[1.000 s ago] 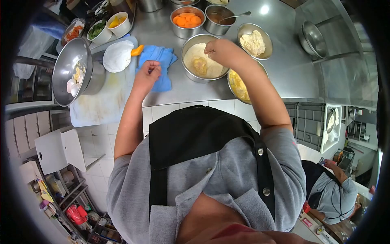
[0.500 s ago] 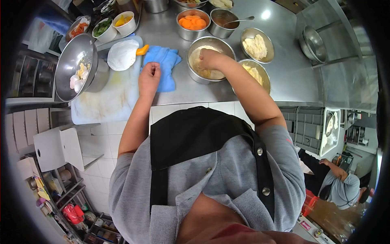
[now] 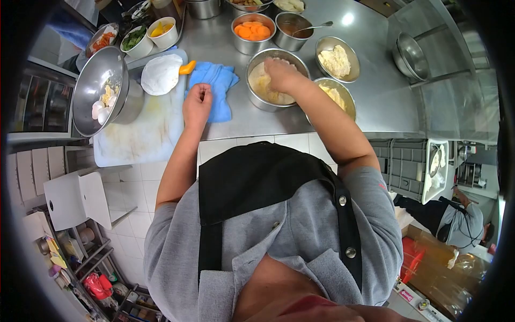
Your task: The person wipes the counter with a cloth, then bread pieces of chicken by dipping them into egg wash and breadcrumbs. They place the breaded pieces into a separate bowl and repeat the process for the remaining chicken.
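Observation:
My right hand [image 3: 284, 75] is inside a steel bowl [image 3: 270, 106] that holds pale flour-like powder [image 3: 261, 83] with a yellowish patch. Its fingers curl down at the powder, and their tips are hidden. My left hand [image 3: 198, 102] is closed, fingertips drawn together, beside the blue cloth [image 3: 222, 86]; nothing shows in it. Two more steel bowls stand right of the powder bowl, one with a pale, crumbly coated mass [image 3: 335, 60], the other with yellowish food [image 3: 333, 96].
A tilted steel bowl [image 3: 86, 102] with eggshells stands on the white cutting board [image 3: 129, 145], near a white scraper with an orange handle [image 3: 187, 68]. Sliced carrots [image 3: 252, 30] fill a pot behind. Another pot [image 3: 294, 37] holds a spoon. A person [image 3: 461, 222] is at far right.
My right hand has shifted slightly up within the bowl, uncovering more of the yellowish patch. My left hand stays in place. The other person at far right has changed posture.

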`<move>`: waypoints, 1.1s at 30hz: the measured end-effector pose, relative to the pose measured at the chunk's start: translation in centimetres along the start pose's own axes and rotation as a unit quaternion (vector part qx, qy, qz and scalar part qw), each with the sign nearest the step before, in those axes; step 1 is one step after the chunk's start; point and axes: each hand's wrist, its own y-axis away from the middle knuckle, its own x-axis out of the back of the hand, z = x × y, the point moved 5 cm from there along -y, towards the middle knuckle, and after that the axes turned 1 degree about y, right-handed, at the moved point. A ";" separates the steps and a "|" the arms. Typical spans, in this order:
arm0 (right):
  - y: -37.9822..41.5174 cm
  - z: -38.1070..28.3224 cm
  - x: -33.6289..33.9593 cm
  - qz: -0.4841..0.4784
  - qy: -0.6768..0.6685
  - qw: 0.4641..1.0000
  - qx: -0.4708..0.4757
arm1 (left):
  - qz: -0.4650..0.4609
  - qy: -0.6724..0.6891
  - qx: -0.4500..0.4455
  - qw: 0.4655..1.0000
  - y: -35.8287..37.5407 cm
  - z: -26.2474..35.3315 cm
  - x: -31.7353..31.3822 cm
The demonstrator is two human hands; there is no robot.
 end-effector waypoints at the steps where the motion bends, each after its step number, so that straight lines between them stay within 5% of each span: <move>1: 0.4 -0.2 0.6 0.042 0.032 0.999 0.004 | 0.001 0.002 -0.002 1.000 0.1 0.0 0.0; 5: 1.1 0.0 2.5 0.059 0.023 0.998 0.017 | 0.007 -0.001 -0.010 1.000 0.1 0.0 0.1; 8: 0.9 1.1 0.9 -0.092 0.157 0.983 -0.037 | 0.010 -0.013 -0.014 1.000 0.3 0.5 0.2; 11: 1.5 0.9 -1.4 -0.066 0.220 0.973 0.026 | 0.008 -0.013 -0.012 1.000 0.3 0.7 0.2; 14: 1.5 0.3 -1.4 -0.014 0.223 0.974 0.028 | 0.009 -0.020 -0.013 1.000 0.3 0.7 0.2; 20: -1.0 2.5 -2.9 -0.164 0.146 0.974 -0.060 | 0.005 -0.015 -0.018 1.000 0.3 0.4 0.2; 27: 1.1 -1.0 2.4 -0.044 0.006 0.999 -0.006 | 0.002 -0.014 -0.013 1.000 0.3 1.2 0.3; 33: 0.8 -1.7 2.9 -0.028 -0.052 0.998 -0.008 | -0.131 0.033 0.015 0.991 -1.5 -0.8 0.1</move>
